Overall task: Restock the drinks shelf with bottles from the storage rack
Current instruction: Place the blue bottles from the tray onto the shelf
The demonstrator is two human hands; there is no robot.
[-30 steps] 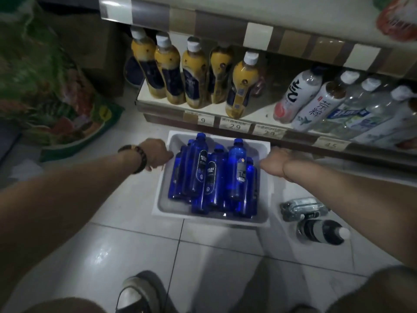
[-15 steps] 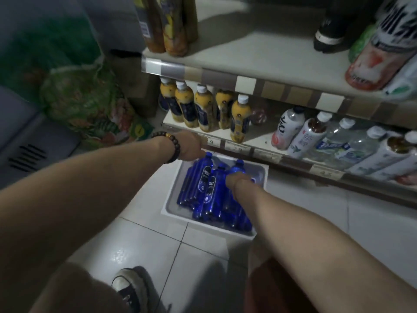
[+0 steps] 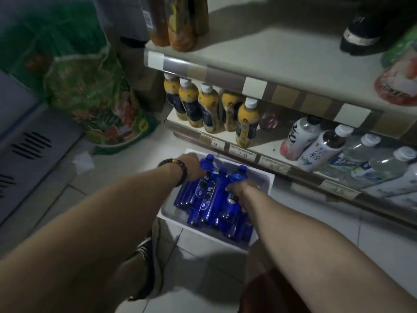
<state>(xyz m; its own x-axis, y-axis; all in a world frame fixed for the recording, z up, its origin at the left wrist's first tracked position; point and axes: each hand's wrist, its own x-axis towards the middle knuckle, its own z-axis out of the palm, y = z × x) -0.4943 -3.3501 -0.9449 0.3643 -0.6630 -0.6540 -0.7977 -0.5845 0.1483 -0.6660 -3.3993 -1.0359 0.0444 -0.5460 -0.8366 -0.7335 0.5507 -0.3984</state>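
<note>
A white tub (image 3: 266, 177) stands on the tiled floor in front of the bottom shelf, packed with several upright blue bottles (image 3: 214, 199). My left hand (image 3: 191, 168), with a dark bead bracelet on the wrist, is closed around the neck of a blue bottle (image 3: 206, 163) at the tub's far left. My right hand (image 3: 239, 188) grips another blue bottle (image 3: 237, 177) just below its cap, toward the tub's right. Both gripped bottles still stand among the others in the tub.
The bottom shelf (image 3: 266, 152) holds yellow drink bottles (image 3: 246, 123) on the left and white and clear bottles (image 3: 316, 145) lying to the right. A wide upper shelf (image 3: 270, 53) has orange bottles at its left. A green printed bag (image 3: 90, 91) leans at the left. My shoe (image 3: 146, 267) is beside the tub.
Both hands left the tub's sides and went to the bottles. The left hand moved from the rim onto a bottle neck; the right closed on a bottle. The view tilted up.
</note>
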